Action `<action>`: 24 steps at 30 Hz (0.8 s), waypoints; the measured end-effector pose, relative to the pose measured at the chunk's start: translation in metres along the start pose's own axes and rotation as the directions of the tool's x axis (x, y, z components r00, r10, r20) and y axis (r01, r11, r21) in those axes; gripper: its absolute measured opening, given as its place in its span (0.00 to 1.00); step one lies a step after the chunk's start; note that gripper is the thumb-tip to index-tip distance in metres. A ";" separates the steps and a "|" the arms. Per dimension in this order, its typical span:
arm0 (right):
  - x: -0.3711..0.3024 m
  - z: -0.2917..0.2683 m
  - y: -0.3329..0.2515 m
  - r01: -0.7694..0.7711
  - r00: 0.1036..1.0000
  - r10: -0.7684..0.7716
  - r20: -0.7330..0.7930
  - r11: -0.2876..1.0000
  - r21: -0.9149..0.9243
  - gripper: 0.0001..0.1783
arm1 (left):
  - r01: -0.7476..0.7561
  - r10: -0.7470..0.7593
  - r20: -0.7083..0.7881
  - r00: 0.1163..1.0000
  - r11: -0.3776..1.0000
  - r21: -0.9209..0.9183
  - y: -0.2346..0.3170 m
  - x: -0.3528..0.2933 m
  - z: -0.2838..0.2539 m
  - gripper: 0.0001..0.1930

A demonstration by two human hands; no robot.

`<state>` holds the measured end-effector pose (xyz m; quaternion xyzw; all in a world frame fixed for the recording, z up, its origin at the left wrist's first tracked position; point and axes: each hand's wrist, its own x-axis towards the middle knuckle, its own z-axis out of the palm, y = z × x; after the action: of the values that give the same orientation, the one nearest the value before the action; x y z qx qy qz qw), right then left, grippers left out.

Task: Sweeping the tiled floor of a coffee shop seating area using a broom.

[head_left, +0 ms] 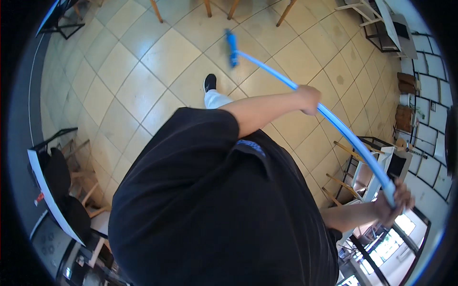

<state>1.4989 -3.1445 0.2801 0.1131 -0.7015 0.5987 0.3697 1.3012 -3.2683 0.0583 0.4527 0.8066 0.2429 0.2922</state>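
Note:
A broom with a long light-blue handle point(350, 136) runs across my front, from the lower right to the upper middle. Its narrow blue head point(232, 49) rests on or just over the tiles, a little blurred, so the bristles are hard to make out. My left hand point(307, 99) is closed around the handle about midway along it. Near the handle's top end, my right hand point(394, 202) grips it with fingers wrapped. My shoe point(210, 82) stands on the floor to the left of the broom head.
Beige tiles point(148, 52) cover the floor. Wooden furniture legs point(208, 8) stand at the far edge. A white-edged table point(55, 195) with chairs is at left; chairs and a table point(367, 178) stand at right, before a white wall with black lines point(431, 90).

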 end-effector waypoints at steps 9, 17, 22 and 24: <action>-0.028 0.069 -0.046 0.042 0.934 0.070 0.350 0.952 -0.303 0.08 | -0.312 0.367 0.158 0.917 0.905 -0.290 0.068 0.011 0.107 0.05; -0.073 0.077 -0.034 -0.135 0.981 0.085 -0.172 0.942 -0.308 0.11 | -0.147 0.259 0.304 0.917 0.927 -0.345 0.017 -0.046 0.153 0.09; -0.082 0.140 -0.043 -0.081 0.987 0.055 -0.151 0.982 -0.171 0.08 | -0.102 0.206 0.226 0.952 0.910 -0.402 -0.020 -0.104 0.129 0.11; -0.081 0.182 -0.045 -0.020 0.997 0.003 -0.071 0.972 -0.234 0.09 | -0.081 0.189 0.234 0.954 0.911 -0.405 -0.032 -0.126 0.122 0.11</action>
<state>1.5130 -3.3474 0.2595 0.0437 -0.7544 0.5175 0.4013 1.4192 -3.3780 -0.0177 0.4688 0.6614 0.3554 0.4653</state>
